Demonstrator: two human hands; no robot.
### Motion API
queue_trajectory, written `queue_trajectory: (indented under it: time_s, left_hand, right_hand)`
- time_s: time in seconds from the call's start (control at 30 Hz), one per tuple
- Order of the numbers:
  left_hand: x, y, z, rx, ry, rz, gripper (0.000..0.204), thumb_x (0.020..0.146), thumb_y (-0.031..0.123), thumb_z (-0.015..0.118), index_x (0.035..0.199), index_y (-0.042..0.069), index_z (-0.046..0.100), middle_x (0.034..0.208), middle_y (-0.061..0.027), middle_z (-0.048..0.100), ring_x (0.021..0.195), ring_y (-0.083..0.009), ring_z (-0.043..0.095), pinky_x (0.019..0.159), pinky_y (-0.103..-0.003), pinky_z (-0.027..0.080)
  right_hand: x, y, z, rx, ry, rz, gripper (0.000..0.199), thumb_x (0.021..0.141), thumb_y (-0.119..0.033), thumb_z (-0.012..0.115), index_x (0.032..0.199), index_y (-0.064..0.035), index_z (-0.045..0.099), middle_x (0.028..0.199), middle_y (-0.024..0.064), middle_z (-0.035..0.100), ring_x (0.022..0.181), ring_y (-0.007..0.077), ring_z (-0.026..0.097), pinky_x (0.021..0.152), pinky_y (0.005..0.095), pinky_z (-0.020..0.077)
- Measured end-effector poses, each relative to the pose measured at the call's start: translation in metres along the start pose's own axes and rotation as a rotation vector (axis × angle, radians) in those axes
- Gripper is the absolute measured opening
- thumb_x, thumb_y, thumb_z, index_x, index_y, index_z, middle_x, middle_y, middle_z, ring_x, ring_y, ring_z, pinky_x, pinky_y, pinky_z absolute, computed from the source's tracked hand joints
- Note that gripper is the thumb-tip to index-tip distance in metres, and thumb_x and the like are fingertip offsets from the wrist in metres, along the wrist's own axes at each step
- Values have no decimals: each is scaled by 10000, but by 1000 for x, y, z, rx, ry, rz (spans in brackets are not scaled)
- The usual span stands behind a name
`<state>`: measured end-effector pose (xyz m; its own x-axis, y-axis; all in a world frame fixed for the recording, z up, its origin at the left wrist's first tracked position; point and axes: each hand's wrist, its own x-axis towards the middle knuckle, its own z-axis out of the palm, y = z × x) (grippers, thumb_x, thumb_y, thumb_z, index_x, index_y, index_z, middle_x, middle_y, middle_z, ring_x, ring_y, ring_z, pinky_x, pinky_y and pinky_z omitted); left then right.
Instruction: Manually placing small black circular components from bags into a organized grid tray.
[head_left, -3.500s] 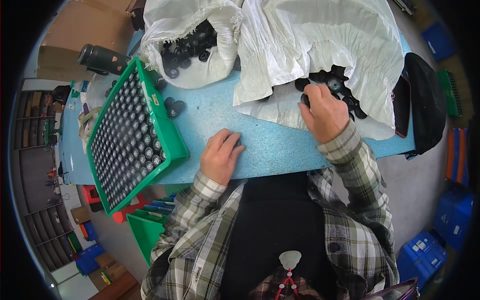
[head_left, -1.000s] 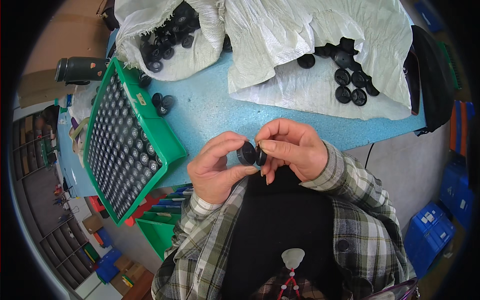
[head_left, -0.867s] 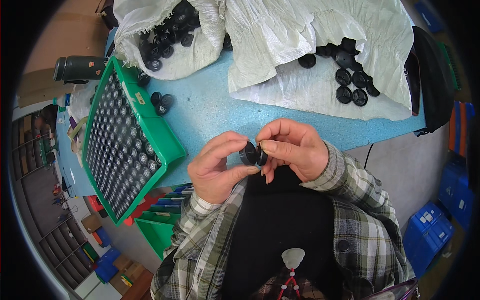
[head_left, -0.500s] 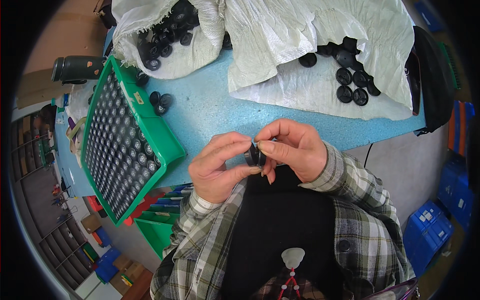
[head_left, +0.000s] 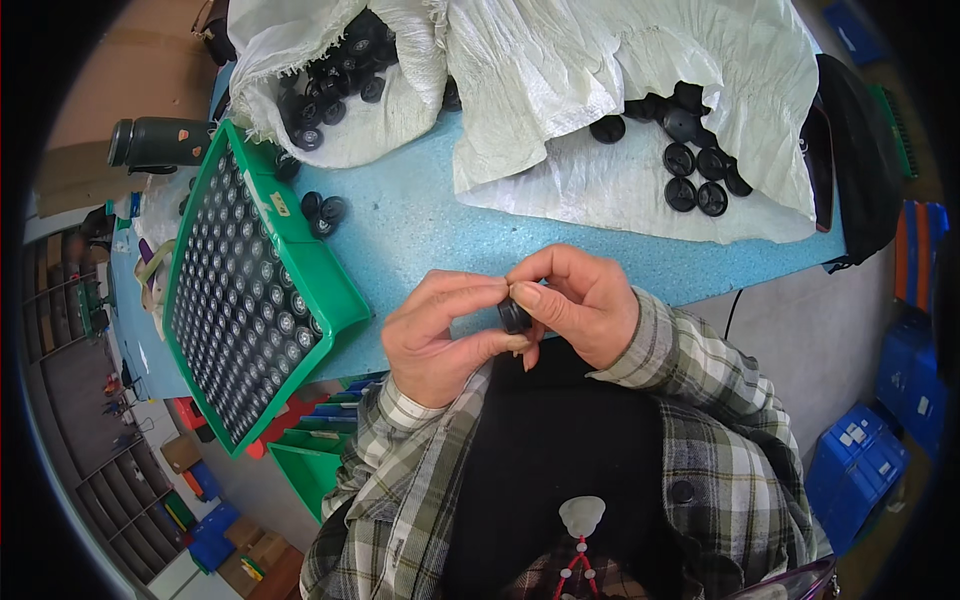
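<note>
Both hands meet near the blue table's front edge, pinching one small black round part (head_left: pixel 515 316) between their fingertips. My left hand (head_left: pixel 440 335) cups it from the left and below. My right hand (head_left: pixel 580 305) presses on it from the right, thumb and forefinger on top. The part is mostly hidden by the fingers. More black round parts (head_left: pixel 695 180) lie loose on a white sack (head_left: pixel 640 70) at the back right.
A green tray (head_left: pixel 250 300) filled with rows of parts sits tilted at the left on the blue table (head_left: pixel 420 230). Another white sack of black parts (head_left: pixel 330 70) lies back left, two loose parts (head_left: pixel 322 208) beside the tray, and a dark bottle (head_left: pixel 160 143) further left.
My right hand left the parts on the sack and came to the left hand at the table's front. Over the last second the two black pieces were pressed together into one.
</note>
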<state>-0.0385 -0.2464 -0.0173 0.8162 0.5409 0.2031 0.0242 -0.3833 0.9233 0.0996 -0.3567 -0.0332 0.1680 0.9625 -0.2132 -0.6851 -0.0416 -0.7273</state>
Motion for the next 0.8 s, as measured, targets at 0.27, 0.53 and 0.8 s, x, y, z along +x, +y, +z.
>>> queue_trajectory:
  time_s: [0.27, 0.53, 0.8]
  left_hand:
    - [10, 1, -3, -296, 50, -181, 351, 540, 38, 806, 812, 11, 586, 772, -48, 544, 679, -141, 521, 611, -254, 441]
    - [-28, 24, -69, 37, 258, -10, 347, 529, 85, 830, 760, 40, 574, 732, -31, 551, 626, -101, 525, 547, -239, 431]
    - [-125, 75, -249, 71, 1032, -361, 213, 614, 62, 758, 757, -26, 626, 696, -52, 631, 584, -91, 563, 554, -209, 444]
  right_hand:
    - [15, -2, -1, 104, -62, 182, 208, 904, -179, 493, 947, 24, 481, 798, 116, 579, 569, 195, 594, 502, 282, 503]
    - [24, 7, 26, -133, -95, 232, 179, 902, -152, 467, 911, 26, 489, 753, 140, 576, 556, 229, 584, 505, 328, 496]
    - [36, 25, 37, -377, -129, 135, 154, 883, -140, 498, 836, 6, 493, 716, 108, 558, 490, 166, 546, 426, 290, 474]
